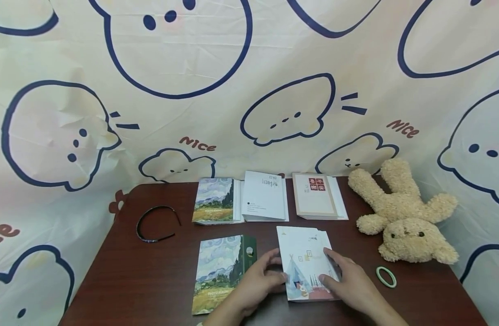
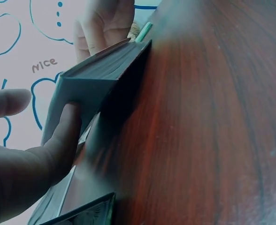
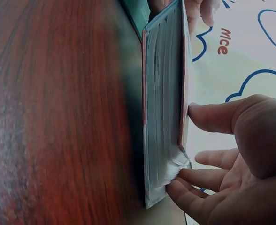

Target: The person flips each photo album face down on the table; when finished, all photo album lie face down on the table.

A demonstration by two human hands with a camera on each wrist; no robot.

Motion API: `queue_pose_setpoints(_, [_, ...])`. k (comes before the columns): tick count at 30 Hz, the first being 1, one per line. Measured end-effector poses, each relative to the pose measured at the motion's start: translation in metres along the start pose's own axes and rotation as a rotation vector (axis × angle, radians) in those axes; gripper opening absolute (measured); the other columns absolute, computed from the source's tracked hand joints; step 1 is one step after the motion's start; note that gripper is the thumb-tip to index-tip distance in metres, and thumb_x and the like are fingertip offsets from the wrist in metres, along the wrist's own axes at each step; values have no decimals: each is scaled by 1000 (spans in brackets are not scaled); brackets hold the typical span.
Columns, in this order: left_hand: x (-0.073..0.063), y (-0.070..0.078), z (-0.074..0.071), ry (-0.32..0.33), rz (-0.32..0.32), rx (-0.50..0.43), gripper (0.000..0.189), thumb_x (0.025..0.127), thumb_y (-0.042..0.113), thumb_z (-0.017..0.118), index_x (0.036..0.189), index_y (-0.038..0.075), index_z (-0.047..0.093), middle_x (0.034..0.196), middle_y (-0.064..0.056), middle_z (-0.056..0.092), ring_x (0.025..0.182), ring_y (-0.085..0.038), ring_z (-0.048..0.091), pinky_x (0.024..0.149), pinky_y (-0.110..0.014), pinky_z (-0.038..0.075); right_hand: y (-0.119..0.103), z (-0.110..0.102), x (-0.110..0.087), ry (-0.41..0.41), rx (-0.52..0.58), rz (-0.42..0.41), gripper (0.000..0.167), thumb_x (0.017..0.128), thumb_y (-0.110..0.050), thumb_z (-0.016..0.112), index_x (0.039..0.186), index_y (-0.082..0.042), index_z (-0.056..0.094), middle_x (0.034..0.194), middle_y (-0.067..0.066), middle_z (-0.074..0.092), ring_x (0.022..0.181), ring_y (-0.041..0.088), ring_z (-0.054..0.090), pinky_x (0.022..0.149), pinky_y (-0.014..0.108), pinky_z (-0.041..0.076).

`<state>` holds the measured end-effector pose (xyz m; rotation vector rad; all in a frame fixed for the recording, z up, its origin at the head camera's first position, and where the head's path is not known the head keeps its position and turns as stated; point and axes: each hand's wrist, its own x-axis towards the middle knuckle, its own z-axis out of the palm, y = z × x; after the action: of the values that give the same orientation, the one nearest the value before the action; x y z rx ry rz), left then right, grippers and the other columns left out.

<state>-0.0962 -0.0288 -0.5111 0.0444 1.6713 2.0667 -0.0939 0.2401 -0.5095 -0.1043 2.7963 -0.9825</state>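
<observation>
A white photo album (image 1: 300, 246) with a tent drawing on its cover lies between both hands. My left hand (image 1: 257, 283) is at its left side; in the left wrist view the thumb (image 2: 65, 133) touches the spine, with a finger extended apart from it. My right hand (image 1: 353, 280) holds the album's right side. In the right wrist view its thumb (image 3: 210, 115) rests on the cover and its fingertips meet the page edge. Left of it lies a green-spined photo album (image 1: 218, 269) with a painted landscape, partly covered by the left forearm.
Along the back stand a landscape album (image 1: 213, 199), a white album (image 1: 262, 197) and a cream album (image 1: 316, 199) with red squares. A dark headband (image 1: 145, 237) lies left. A plush bear (image 1: 404, 213) and a pale green ring (image 1: 386, 277) are at right on the brown table (image 1: 123, 280).
</observation>
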Motion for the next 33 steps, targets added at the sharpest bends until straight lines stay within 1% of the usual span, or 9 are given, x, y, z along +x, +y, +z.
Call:
queue_pose_setpoints(2, [-1,1,0,-5,9,-29,73,91,-5,65,157,-5,35,140,-19,51,103,-25,66,88,-45,60,1,0,0,-7,30,-3,73,90,-40,81,150,-9,54,146,21,56,135,39,53,105,57,47])
queue_pose_setpoints(4, [-1,3,-1,-13,20,-36,70,90,-7,62,156,-4,38,140,-19,50,103,-24,66,88,-45,61,3,0,-1,-16,78,-4,71,90,-39,81,150,-11,54,149,20,55,134,36,55,105,53,49])
queue_pose_setpoints(9, [-2,6,-3,-44,48,-9,67,92,-10,59,156,3,43,139,-16,50,106,-23,64,89,-45,60,3,-2,-2,-35,182,1,66,91,-34,82,149,-16,56,152,14,52,129,29,59,102,44,52])
queue_pose_setpoints(13, [-2,9,-7,-74,76,29,65,94,-9,60,155,10,47,139,-14,52,112,-28,63,90,-44,59,3,-3,-3,-54,248,8,63,91,-30,82,148,-17,58,153,13,51,126,29,61,98,40,54])
queue_pose_setpoints(18, [-2,12,-9,-104,105,63,69,93,-11,62,155,15,48,138,-12,52,117,-35,61,86,-37,58,4,-2,-3,-99,358,14,64,91,-28,82,149,-17,56,155,18,48,123,33,63,93,35,58])
queue_pose_setpoints(22, [-2,14,-9,-111,126,74,73,90,-13,65,155,17,49,136,-12,52,114,-31,63,82,-34,59,4,-1,-3,-138,438,-3,66,92,-27,80,150,-13,53,157,25,43,123,39,63,93,32,58])
queue_pose_setpoints(25, [-1,15,-9,-101,131,105,76,89,-12,69,154,21,50,134,-10,54,112,-28,63,81,-31,58,4,0,-4,-152,473,-15,67,93,-27,80,151,-11,52,156,28,41,123,42,63,94,32,57])
queue_pose_setpoints(29, [-2,17,-9,-88,135,149,79,85,-11,72,154,23,50,132,-9,55,114,-29,61,82,-29,56,3,2,-3,-164,500,-27,69,93,-27,80,151,-7,50,155,31,41,126,43,60,96,32,56])
queue_pose_setpoints(33, [-3,19,-8,-74,143,176,80,84,-9,75,153,23,51,132,-10,54,114,-30,61,83,-28,55,2,4,-1,-194,534,-38,72,94,-27,79,153,-2,46,154,34,39,128,44,58,97,32,55])
